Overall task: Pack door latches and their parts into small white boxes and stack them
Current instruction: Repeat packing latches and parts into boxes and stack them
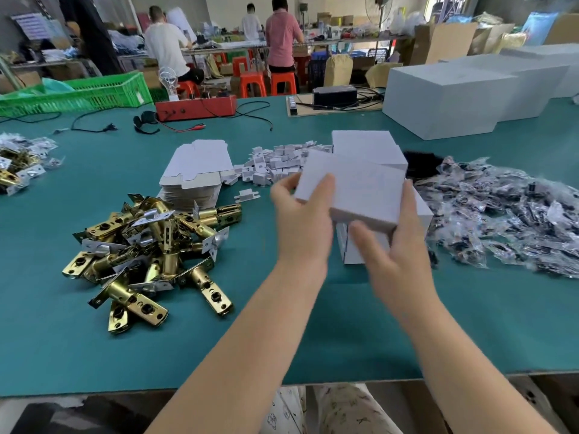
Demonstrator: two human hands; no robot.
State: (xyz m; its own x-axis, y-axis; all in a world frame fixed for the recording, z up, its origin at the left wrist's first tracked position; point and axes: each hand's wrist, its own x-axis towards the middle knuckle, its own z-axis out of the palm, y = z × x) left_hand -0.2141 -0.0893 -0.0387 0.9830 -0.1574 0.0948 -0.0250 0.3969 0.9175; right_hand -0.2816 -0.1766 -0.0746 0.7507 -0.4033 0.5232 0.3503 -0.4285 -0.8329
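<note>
Plainly, both hands' fingers (326, 186) gripped one box (354, 191) over the stack (363, 145); a careless set-down could topple it.

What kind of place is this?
Probably a small packing workshop: a pile of brass-coloured metal door latches, a stack of flat white cardboard box blanks, and other workers at cluttered benches behind.

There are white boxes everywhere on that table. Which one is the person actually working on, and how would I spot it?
Start at the green table and follow the two bare arms up from its near edge. The small white box is the one held between the left hand and right hand. Unlike the stacked boxes behind it, it is lifted and tilted.
</note>
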